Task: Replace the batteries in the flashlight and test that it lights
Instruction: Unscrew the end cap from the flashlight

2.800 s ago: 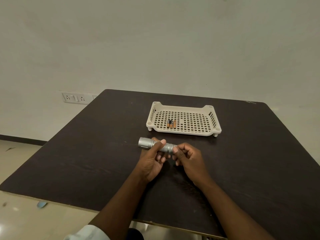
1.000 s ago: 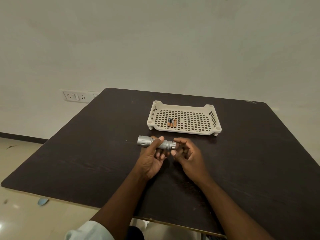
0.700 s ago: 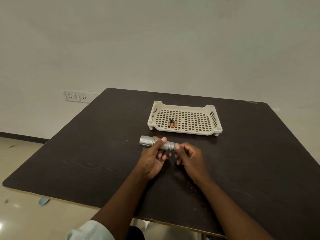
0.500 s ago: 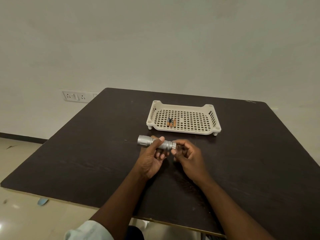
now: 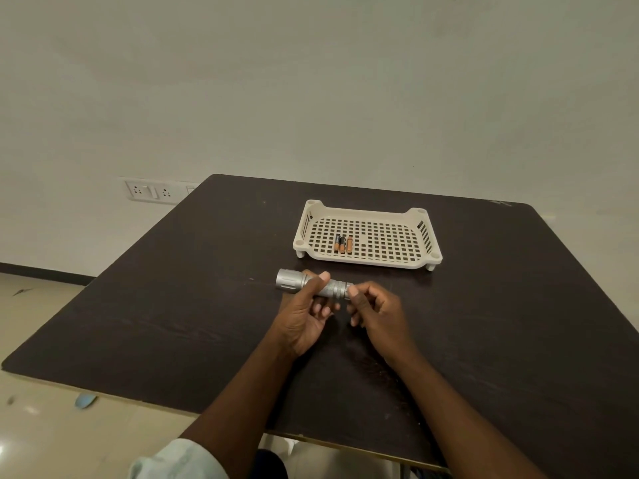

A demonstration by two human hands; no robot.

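Note:
A silver flashlight (image 5: 292, 281) lies level just above the dark table (image 5: 501, 323), its wide head pointing left. My left hand (image 5: 306, 314) wraps the barrel from below, thumb on top. The fingertips of my right hand (image 5: 375, 312) pinch the tail cap at the flashlight's right end. Beyond the hands stands a cream perforated tray (image 5: 380, 262) holding three small batteries (image 5: 343, 244) side by side near its left half.
A wall socket plate (image 5: 152, 191) sits on the wall left of the table's far corner. The table's near edge runs below my forearms. A small blue scrap (image 5: 84, 400) lies on the floor at the lower left.
My right fingers have kept shifting their pinch around the tail cap, opening and closing on it. The flashlight stays in my left hand in nearly the same spot. Tray and batteries have not moved.

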